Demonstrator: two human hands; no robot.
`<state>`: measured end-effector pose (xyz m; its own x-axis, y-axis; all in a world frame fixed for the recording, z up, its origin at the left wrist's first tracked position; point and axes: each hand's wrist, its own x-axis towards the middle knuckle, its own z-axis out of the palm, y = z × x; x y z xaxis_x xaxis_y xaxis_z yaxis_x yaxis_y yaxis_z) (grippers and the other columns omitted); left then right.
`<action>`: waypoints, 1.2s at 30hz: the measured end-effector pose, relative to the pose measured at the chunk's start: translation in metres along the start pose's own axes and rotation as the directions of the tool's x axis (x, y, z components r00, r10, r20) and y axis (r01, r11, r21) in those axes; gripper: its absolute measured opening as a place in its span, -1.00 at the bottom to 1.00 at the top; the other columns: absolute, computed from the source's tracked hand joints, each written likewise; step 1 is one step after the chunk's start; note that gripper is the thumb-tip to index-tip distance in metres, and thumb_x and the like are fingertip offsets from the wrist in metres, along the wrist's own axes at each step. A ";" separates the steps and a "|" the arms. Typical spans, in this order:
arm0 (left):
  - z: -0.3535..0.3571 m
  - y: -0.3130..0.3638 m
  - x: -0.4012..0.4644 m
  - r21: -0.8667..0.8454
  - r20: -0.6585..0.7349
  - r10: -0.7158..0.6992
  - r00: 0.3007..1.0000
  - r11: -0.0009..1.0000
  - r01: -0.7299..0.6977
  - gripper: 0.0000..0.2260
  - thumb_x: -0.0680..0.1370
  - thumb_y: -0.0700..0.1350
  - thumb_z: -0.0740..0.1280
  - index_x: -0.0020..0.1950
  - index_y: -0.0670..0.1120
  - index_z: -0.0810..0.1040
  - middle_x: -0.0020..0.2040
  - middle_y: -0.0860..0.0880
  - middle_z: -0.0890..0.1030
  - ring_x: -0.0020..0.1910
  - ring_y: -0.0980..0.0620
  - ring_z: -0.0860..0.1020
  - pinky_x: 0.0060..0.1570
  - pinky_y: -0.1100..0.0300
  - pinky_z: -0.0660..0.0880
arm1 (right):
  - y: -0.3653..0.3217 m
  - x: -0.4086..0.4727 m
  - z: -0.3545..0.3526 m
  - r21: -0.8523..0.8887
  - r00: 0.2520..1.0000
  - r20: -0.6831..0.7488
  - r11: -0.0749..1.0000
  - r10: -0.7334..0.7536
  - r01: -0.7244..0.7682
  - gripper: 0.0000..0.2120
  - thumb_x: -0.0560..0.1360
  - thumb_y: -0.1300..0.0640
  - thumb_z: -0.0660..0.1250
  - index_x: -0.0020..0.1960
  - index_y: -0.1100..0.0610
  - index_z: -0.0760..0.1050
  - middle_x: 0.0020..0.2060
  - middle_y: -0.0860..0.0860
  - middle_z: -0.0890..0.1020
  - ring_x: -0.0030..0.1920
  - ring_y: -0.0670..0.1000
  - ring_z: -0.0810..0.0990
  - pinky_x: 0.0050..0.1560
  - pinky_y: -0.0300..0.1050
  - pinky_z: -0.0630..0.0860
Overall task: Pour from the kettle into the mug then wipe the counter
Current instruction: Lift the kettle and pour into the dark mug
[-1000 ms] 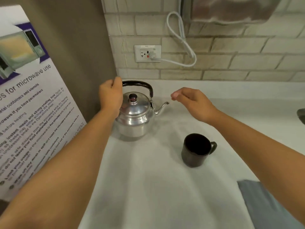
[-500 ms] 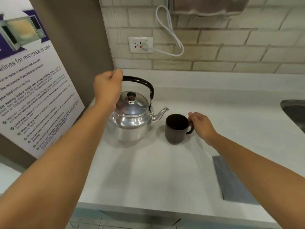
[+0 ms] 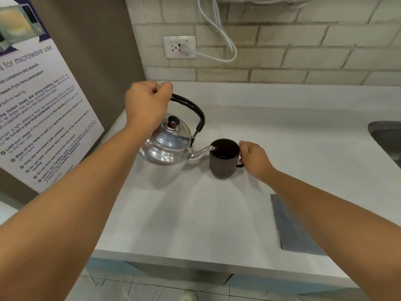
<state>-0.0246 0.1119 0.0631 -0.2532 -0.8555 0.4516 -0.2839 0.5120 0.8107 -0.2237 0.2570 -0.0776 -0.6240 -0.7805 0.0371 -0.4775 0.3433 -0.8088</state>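
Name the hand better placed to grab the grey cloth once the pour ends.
Right, probably. The right hand at the mug is on the same side as the grey cloth; the left hand grips the kettle handle, farther away.

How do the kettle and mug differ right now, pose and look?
The kettle is shiny silver metal; the mug is matte dark brown. The kettle is tilted, spout at the mug's rim; the mug stands upright on the counter. The left hand grips the kettle's top handle; the right hand holds the mug's side handle. Both are held by their handles.
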 end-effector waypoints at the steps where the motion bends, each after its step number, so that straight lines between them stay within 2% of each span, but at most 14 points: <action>1: 0.001 0.003 0.000 0.014 0.009 0.020 1.000 1.000 -0.020 -0.65 0.39 -0.07 0.25 -0.52 -0.08 0.17 -0.64 0.05 0.15 -0.53 0.09 0.14 -0.49 0.20 0.13 | 0.000 0.000 0.000 -0.005 1.000 0.002 1.000 0.001 -0.001 -0.60 0.63 0.04 -0.02 -0.28 0.22 0.34 -0.33 0.19 0.53 -0.28 0.09 0.48 -0.28 -0.20 0.37; 9: 0.011 0.024 0.007 0.108 0.066 0.079 0.995 0.990 -0.086 -0.67 0.40 -0.10 0.23 -0.52 -0.12 0.22 -0.53 -0.02 0.19 -0.51 0.09 0.16 -0.47 0.21 0.16 | 0.001 0.002 -0.002 -0.031 1.000 0.019 1.000 0.003 -0.003 -0.58 0.63 0.05 -0.02 -0.34 0.20 0.30 -0.34 0.17 0.54 -0.27 0.09 0.50 -0.29 -0.18 0.38; 14: 0.013 0.027 0.012 0.137 0.086 0.112 0.990 0.983 -0.123 -0.68 0.39 -0.10 0.22 -0.39 -0.36 0.38 -0.44 -0.16 0.29 -0.44 0.00 0.22 -0.41 0.19 0.18 | 0.001 0.004 -0.002 -0.049 1.000 0.027 0.999 0.001 0.000 -0.60 0.62 0.05 -0.03 -0.31 0.21 0.30 -0.36 0.13 0.51 -0.30 0.08 0.48 -0.31 -0.17 0.37; 20: 0.015 0.029 0.017 0.161 0.108 0.130 0.986 0.976 -0.147 -0.71 0.38 -0.08 0.22 -0.44 -0.27 0.36 -0.52 -0.05 0.22 -0.48 0.05 0.19 -0.43 0.20 0.17 | 0.001 0.004 -0.002 -0.067 1.000 0.024 0.998 -0.005 0.007 -0.57 0.63 0.04 -0.03 -0.36 0.16 0.28 -0.38 0.10 0.51 -0.30 0.08 0.51 -0.32 -0.19 0.39; 24: 0.016 0.030 0.020 0.170 0.113 0.142 0.983 0.972 -0.160 -0.69 0.38 -0.08 0.23 -0.42 -0.31 0.39 -0.52 -0.06 0.24 -0.48 0.03 0.21 -0.42 0.18 0.21 | 0.001 0.005 -0.002 -0.065 1.000 0.026 0.998 0.003 -0.001 -0.58 0.63 0.03 -0.03 -0.33 0.19 0.30 -0.36 0.13 0.53 -0.28 0.09 0.53 -0.31 -0.19 0.40; 28: 0.015 0.032 0.023 0.172 0.120 0.149 0.981 0.970 -0.169 -0.71 0.39 -0.08 0.23 -0.46 -0.23 0.33 -0.51 -0.05 0.22 -0.47 0.04 0.20 -0.40 0.18 0.22 | 0.001 0.005 -0.003 -0.066 1.000 0.030 0.998 0.007 -0.005 -0.58 0.63 0.03 -0.03 -0.29 0.22 0.33 -0.33 0.15 0.55 -0.26 0.10 0.55 -0.30 -0.20 0.40; 34: 0.016 0.034 0.024 0.169 0.126 0.173 0.977 0.967 -0.193 -0.69 0.41 -0.07 0.23 -0.45 -0.26 0.37 -0.50 -0.10 0.26 -0.47 0.01 0.24 -0.34 0.08 0.42 | 0.001 0.004 -0.003 -0.066 0.999 0.038 0.998 0.008 -0.006 -0.59 0.62 0.05 -0.04 -0.30 0.21 0.32 -0.33 0.15 0.54 -0.22 0.14 0.58 -0.29 -0.19 0.40; 36: 0.016 0.035 0.024 0.172 0.129 0.178 0.976 0.965 -0.199 -0.68 0.41 -0.07 0.23 -0.43 -0.29 0.39 -0.49 -0.12 0.29 -0.46 0.00 0.26 -0.35 0.09 0.40 | 0.000 0.004 -0.003 -0.071 0.999 0.038 0.997 0.009 -0.007 -0.59 0.62 0.04 -0.04 -0.31 0.21 0.31 -0.34 0.14 0.53 -0.24 0.13 0.56 -0.31 -0.20 0.39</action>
<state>-0.0553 0.1107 0.0961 -0.4164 -0.7336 0.5370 -0.3826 0.6772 0.6285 -0.2283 0.2554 -0.0759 -0.6047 -0.7964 0.0075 -0.5158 0.3844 -0.7657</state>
